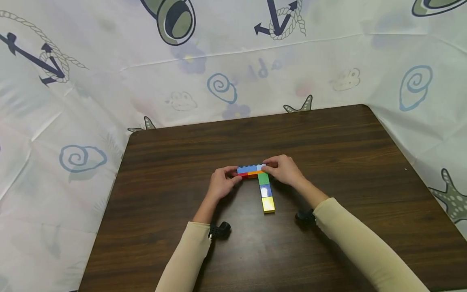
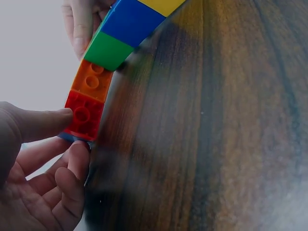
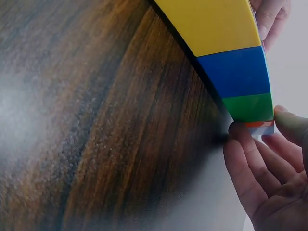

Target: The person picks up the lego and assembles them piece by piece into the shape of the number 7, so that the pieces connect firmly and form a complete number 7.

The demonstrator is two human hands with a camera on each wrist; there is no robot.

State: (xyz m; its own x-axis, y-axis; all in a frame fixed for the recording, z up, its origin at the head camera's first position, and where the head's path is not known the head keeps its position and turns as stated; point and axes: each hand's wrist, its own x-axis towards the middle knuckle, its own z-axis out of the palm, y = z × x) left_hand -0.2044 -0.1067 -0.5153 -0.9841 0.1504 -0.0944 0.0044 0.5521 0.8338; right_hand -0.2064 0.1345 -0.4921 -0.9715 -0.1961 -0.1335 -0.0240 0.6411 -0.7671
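An L-shaped row of joined toy building bricks is held by both hands over the table. Its back arm has a blue brick (image 1: 247,169) and a pale brick (image 1: 260,167) above a red brick (image 2: 83,115) and an orange brick (image 2: 90,83). Toward the person run a green brick (image 1: 263,179), another blue brick (image 1: 265,191) and a yellow brick (image 1: 268,205). My left hand (image 1: 220,184) pinches the red end, thumb on the red brick's hollow face. The right hand (image 1: 286,170) grips the corner by the pale and green bricks, its fingertips partly hidden behind them.
The dark wooden table (image 1: 164,162) stretches around the bricks. Behind and beside it hangs a pale printed cloth (image 1: 146,81). A black wrist camera (image 1: 220,230) is strapped at the left wrist, another black camera (image 1: 305,216) at the right.
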